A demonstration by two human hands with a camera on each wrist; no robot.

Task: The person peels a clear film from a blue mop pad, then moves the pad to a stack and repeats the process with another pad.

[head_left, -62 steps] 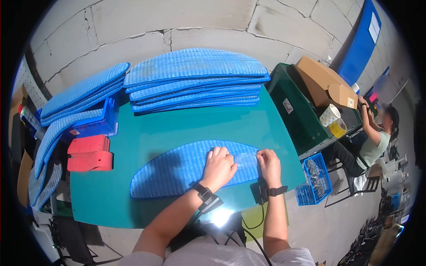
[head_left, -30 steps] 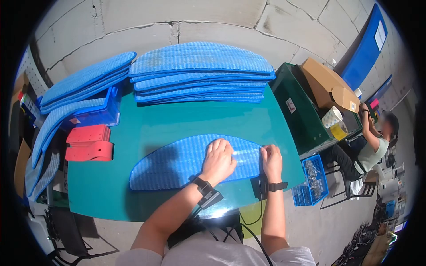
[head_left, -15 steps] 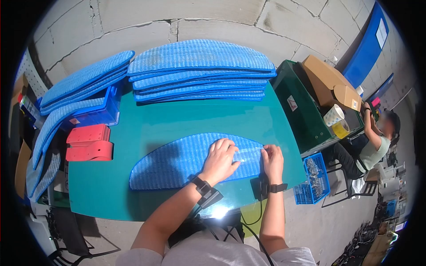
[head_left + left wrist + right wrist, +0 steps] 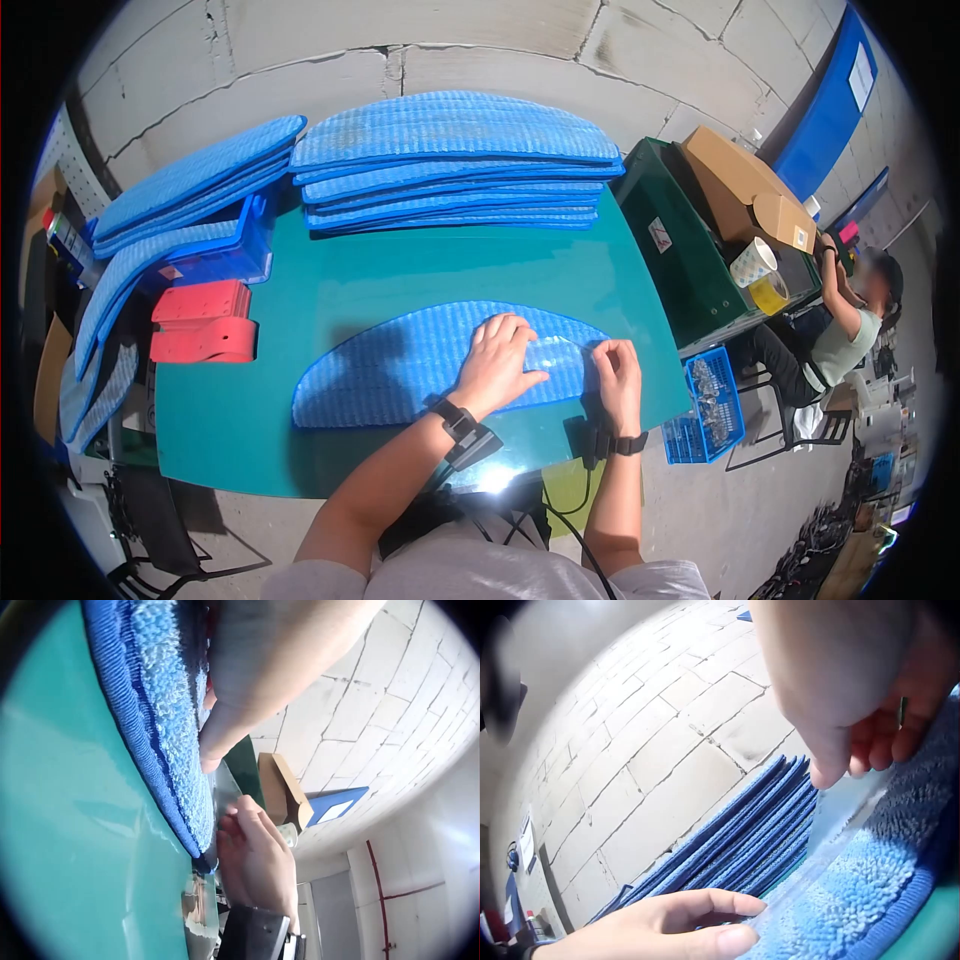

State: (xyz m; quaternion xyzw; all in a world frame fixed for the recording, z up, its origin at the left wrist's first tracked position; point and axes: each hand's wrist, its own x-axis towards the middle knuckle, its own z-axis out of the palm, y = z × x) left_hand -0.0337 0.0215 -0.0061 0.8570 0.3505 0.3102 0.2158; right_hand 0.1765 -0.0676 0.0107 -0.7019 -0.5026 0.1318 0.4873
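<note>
A half-moon blue mop pad [image 4: 370, 375] with a darker blue edge lies on the green table. My left hand [image 4: 492, 365] rests on the pad right of its middle, fingers pointing away and the thumb out to the right. At the pad's right end, my right hand [image 4: 620, 380] pinches a strip of clear film [image 4: 836, 814]. That strip slants up from the fluffy face of the pad to the right fingertips [image 4: 829, 776]. In the left wrist view, the left thumb [image 4: 214, 754] presses onto the pile near the film.
Stacked blue pads [image 4: 455, 165] stand at the back. More lie over a blue bin [image 4: 255, 240] at left, beside red pieces [image 4: 205, 335]. On the right are a green case [image 4: 665, 240], a cardboard box [image 4: 740, 185], a paper cup [image 4: 752, 262] and a seated person [image 4: 840, 330].
My right hand has shifted slightly right and towards me, with the film lifting off the pad. The left hand keeps nearly the same place, its thumb spread further out.
</note>
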